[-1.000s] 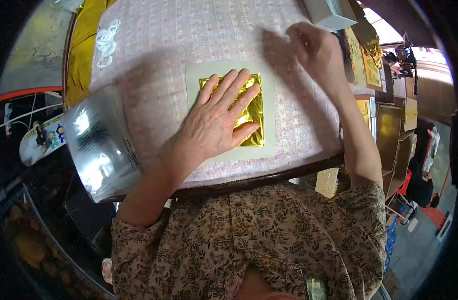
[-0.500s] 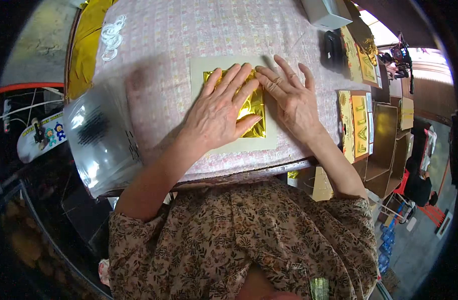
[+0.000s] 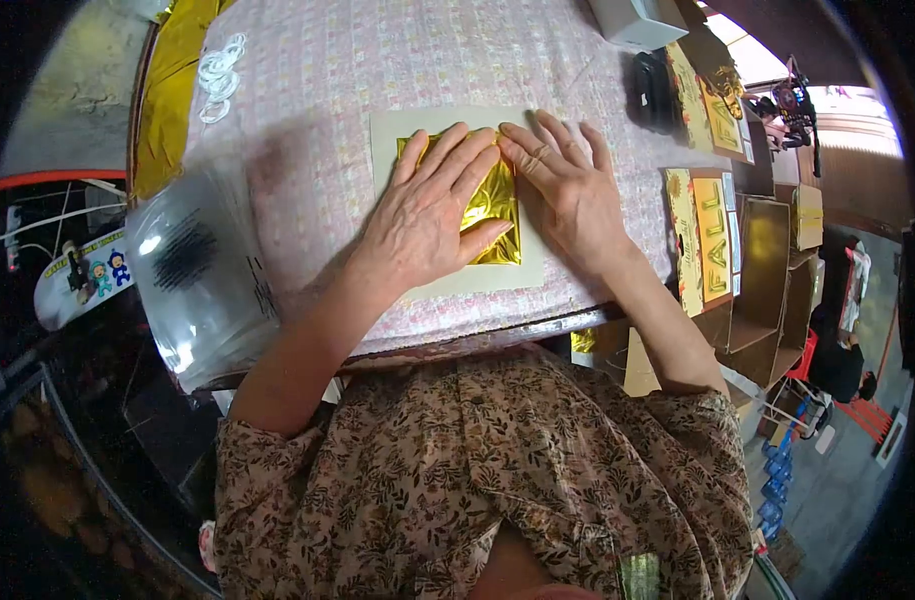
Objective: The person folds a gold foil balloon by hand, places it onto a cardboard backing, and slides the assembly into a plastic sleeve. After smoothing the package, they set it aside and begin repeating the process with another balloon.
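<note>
A shiny gold foil sheet (image 3: 495, 205) lies on a pale square card (image 3: 383, 135) on the cloth-covered table. My left hand (image 3: 422, 210) rests flat on the foil, fingers extended toward its far edge and thumb out to the side. My right hand (image 3: 567, 185) is at the foil's far right corner. Its leading fingertips touch down beside my left fingers, while the other fingers are raised and spread. Its thumb is not clearly visible. The foil's left part is mostly covered by my left hand.
Clear plastic bags (image 3: 202, 270) lie at the table's left edge. White cord loops (image 3: 219, 75) sit far left. On the right are printed "FALL" packs (image 3: 712, 240), a black object (image 3: 655, 95) and a white box (image 3: 639, 25). Cardboard boxes (image 3: 757, 290) stand beyond the right edge.
The whole view has shifted slightly, so the table and both hands appear a little farther left and up. Both hands keep nearly the same pose on the foil.
</note>
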The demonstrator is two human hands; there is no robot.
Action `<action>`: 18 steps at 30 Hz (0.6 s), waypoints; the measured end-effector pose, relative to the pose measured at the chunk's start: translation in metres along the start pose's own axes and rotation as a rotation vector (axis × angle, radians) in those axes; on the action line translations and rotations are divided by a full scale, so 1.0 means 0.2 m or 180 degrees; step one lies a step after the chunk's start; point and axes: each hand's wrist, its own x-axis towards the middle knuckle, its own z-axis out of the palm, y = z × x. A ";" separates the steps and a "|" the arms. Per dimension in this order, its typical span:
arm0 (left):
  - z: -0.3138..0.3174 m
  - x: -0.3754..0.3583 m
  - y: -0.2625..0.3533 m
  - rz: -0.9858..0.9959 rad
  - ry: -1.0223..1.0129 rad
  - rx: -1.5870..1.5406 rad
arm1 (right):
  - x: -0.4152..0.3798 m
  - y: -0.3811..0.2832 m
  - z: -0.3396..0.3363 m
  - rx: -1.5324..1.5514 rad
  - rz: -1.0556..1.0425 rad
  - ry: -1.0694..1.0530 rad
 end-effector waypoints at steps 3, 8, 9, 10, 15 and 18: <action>0.01 0.00 0.00 0.0029 0.0064 0.0033 | 0.01 -0.02 -0.11 0.1486 0.0564 0.0239; 0.04 -0.01 -0.01 0.0053 0.0165 0.0129 | -0.04 -0.04 -0.15 0.1853 0.1469 -0.0062; 0.04 -0.01 -0.01 0.0045 0.0150 0.0136 | -0.03 -0.04 -0.15 0.1669 0.1416 -0.0104; 0.04 -0.01 -0.01 0.0033 0.0138 0.0140 | -0.02 -0.05 -0.14 0.1661 0.1430 -0.0100; 0.07 -0.01 -0.03 0.0060 0.0204 0.0171 | 0.02 0.06 -0.04 0.1944 0.1523 -0.0324; 0.08 -0.02 -0.03 0.0081 0.0227 0.0208 | 0.08 0.07 -0.07 0.2328 0.2006 -0.0524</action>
